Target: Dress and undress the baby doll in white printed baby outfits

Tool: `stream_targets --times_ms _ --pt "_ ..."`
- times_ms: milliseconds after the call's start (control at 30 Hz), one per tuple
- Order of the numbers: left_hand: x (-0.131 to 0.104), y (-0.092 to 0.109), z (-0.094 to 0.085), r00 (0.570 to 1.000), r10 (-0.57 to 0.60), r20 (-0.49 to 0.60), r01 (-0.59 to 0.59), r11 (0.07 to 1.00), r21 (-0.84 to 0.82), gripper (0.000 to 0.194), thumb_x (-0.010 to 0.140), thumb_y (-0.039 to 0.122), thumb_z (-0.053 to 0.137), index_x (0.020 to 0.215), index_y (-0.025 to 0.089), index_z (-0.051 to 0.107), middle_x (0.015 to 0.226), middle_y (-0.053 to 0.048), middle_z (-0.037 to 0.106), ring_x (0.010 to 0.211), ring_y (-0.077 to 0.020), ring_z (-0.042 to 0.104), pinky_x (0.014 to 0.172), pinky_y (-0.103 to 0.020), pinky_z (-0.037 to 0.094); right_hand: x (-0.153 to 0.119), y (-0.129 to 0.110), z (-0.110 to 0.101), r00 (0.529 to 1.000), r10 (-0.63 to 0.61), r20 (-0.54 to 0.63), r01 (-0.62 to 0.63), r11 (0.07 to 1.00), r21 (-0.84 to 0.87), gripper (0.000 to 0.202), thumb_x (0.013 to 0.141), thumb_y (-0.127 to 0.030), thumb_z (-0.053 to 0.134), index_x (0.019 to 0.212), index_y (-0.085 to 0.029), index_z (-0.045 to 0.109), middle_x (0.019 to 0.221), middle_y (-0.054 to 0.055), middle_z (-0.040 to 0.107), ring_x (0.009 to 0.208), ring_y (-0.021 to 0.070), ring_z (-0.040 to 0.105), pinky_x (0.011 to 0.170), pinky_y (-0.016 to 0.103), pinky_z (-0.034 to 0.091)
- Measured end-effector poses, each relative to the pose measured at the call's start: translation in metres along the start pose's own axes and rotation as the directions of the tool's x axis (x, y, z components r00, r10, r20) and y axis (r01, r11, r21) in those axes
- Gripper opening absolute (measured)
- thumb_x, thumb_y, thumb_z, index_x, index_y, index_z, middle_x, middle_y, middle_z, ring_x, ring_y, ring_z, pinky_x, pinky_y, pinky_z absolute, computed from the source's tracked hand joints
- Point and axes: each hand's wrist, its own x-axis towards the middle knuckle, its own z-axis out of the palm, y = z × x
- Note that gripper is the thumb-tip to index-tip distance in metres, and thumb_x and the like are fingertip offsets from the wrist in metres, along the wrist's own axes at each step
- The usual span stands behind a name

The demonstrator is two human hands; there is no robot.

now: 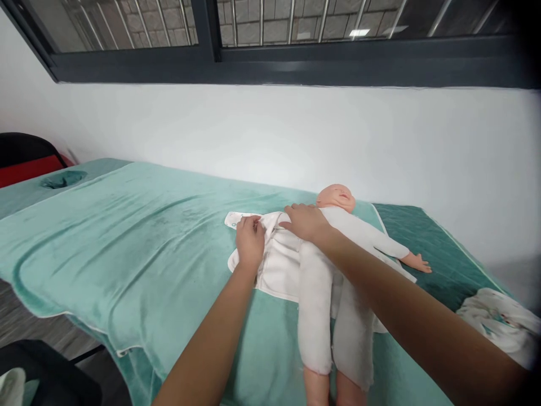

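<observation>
A baby doll (315, 316) with a white cloth body lies on its back, its head toward the wall. Under and beside it is a spread white garment (279, 265), reaching out to the left of the doll. My left hand (251, 242) pinches the garment near its upper left part, fingers closed round the cloth. A patterned white strip (233, 220) shows just beyond those fingers. My right hand (306, 221) lies with its fingers spread on the doll's chest and the garment's edge, just below the doll's head.
A green sheet (127, 242) covers the bed, with a hole at its far left. Crumpled patterned cloth (501, 321) lies at the right edge. A black and red chair (29, 163) stands at left; a dark object (46, 372) is lower left. Behind are a wall and barred window.
</observation>
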Motion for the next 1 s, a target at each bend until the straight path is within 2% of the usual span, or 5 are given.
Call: stream_targets --times_ms 200,367,500,700,1000 --pt "-0.003 0.001 0.004 0.997 -0.070 0.011 0.063 0.946 0.319 0.034 0.083 0.038 0.065 0.108 0.015 0.060 0.108 -0.012 0.062 0.106 -0.0290 0.056 0.092 -0.041 0.043 -0.047 0.062 -0.009 0.934 0.287 -0.212 -0.196 0.910 0.366 0.042 0.093 -0.049 0.047 0.122 -0.022 0.059 0.126 0.011 0.062 0.109 0.0276 0.059 0.082 0.036 0.045" --pt "-0.006 0.010 0.002 0.995 -0.076 0.060 0.047 0.921 0.385 0.014 0.088 0.034 0.059 0.089 0.019 0.060 0.095 -0.009 0.066 0.097 -0.0262 0.060 0.084 -0.037 0.043 -0.109 0.093 0.019 0.586 0.732 -0.348 -0.521 0.669 0.530 0.039 0.094 -0.047 0.040 0.112 -0.019 0.061 0.106 0.013 0.067 0.089 0.0253 0.063 0.077 0.037 0.044" --pt "-0.010 0.016 -0.001 0.994 0.077 0.074 -0.095 0.951 0.293 0.014 0.091 0.032 0.055 0.087 0.020 0.059 0.095 -0.008 0.067 0.097 -0.0252 0.059 0.087 -0.037 0.043 -0.135 0.094 0.032 0.647 0.755 -0.107 -0.643 0.615 0.457 0.048 0.095 -0.056 0.031 0.111 -0.022 0.061 0.089 0.009 0.071 0.078 0.0279 0.064 0.067 0.036 0.040" --pt "-0.018 0.037 0.007 0.978 0.068 0.197 -0.059 0.997 -0.050 0.012 0.092 0.033 0.053 0.092 0.022 0.057 0.099 -0.005 0.068 0.095 -0.0204 0.062 0.086 -0.032 0.045 -0.141 0.094 0.031 0.692 0.719 -0.068 -0.611 0.633 0.475 0.052 0.095 -0.059 0.028 0.116 -0.022 0.059 0.091 0.011 0.073 0.079 0.0293 0.066 0.066 0.036 0.039" --pt "0.004 0.085 0.027 0.939 -0.012 0.344 0.074 0.983 -0.168 0.017 0.093 0.035 0.050 0.082 0.022 0.048 0.082 0.001 0.061 0.075 -0.0149 0.053 0.068 -0.027 0.039 -0.138 0.081 0.035 0.765 0.637 -0.097 -0.296 0.482 0.825 0.052 0.090 -0.064 0.041 0.117 -0.024 0.058 0.095 0.007 0.074 0.087 0.0243 0.066 0.077 0.034 0.048"
